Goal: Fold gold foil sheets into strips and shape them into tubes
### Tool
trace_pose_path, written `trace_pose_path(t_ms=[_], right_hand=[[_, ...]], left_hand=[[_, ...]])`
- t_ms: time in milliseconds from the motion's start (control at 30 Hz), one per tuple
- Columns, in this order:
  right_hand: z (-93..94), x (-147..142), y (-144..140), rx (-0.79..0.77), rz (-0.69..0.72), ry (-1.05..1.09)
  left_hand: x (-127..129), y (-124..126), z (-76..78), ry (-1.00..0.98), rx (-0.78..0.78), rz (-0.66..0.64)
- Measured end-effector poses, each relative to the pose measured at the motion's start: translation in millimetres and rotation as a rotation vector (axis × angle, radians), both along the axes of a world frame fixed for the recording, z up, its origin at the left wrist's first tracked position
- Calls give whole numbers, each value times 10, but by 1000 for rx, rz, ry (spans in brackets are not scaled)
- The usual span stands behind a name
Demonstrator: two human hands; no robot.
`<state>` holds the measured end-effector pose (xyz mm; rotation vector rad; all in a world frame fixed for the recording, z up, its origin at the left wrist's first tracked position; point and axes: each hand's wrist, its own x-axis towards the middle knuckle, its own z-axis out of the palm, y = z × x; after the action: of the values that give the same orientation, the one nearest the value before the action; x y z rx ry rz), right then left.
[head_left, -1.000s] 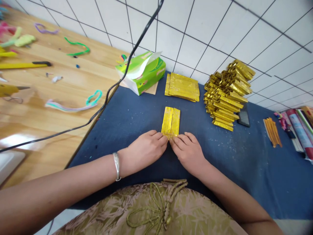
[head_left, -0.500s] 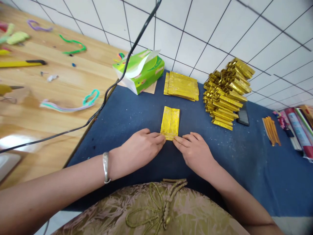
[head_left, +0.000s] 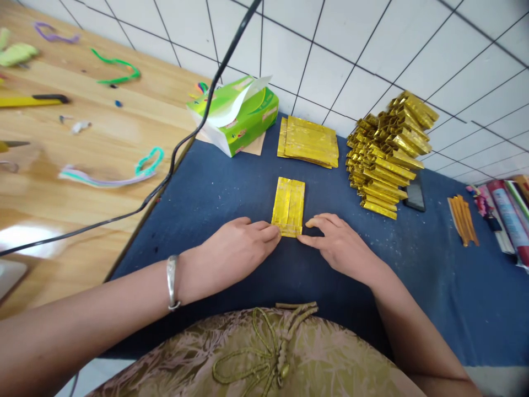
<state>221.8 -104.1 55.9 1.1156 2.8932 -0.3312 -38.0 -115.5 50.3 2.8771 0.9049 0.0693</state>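
The folded paper (head_left: 289, 207) is shiny gold, like the flat sheets (head_left: 309, 141) and the stack of folded pieces (head_left: 386, 160) behind it, all on a dark blue cloth (head_left: 231, 193). The tissue box (head_left: 235, 116) is bright green with white, the counter (head_left: 82, 143) pale wood. The wall tiles (head_left: 330, 44) are white with dark seams, and the dress (head_left: 256, 353) is olive gold with a leafy pattern.

We see glossy, crinkled gold foil paper (head_left: 289, 206) lying on a matt blue cloth (head_left: 231, 193); at nine o'clock, smooth varnished wood tabletop (head_left: 103, 160); glazed white tiles (head_left: 330, 49) at twelve.
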Motion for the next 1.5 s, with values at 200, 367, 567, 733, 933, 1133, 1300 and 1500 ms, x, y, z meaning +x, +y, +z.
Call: trace_pose_path(t_ms=[200, 367, 567, 733, 933, 1133, 1300, 1500], right_hand=[[-11, 84, 53, -61, -11, 9], [4, 115, 86, -120, -7, 7], [45, 80, 50, -106, -18, -4], [117, -85, -114, 8, -62, -84], [9, -261, -279, 166, 8, -72], [-62, -252, -290, 183, -2, -29], [-62, -268, -287, 169, -34, 5], [-86, -344, -338, 167, -8, 51]], left_hand=[[23, -36, 12, 14, -3, 11], [28, -79, 36, 43, 13, 1], [66, -84, 12, 41, 33, 1], [138, -87, -71, 43, 59, 21], [150, -99, -89, 53, 82, 12], [149, -102, -86, 45, 77, 9], [160, -104, -109, 19, 84, 22], [154, -30, -183, -46, 123, 69]])
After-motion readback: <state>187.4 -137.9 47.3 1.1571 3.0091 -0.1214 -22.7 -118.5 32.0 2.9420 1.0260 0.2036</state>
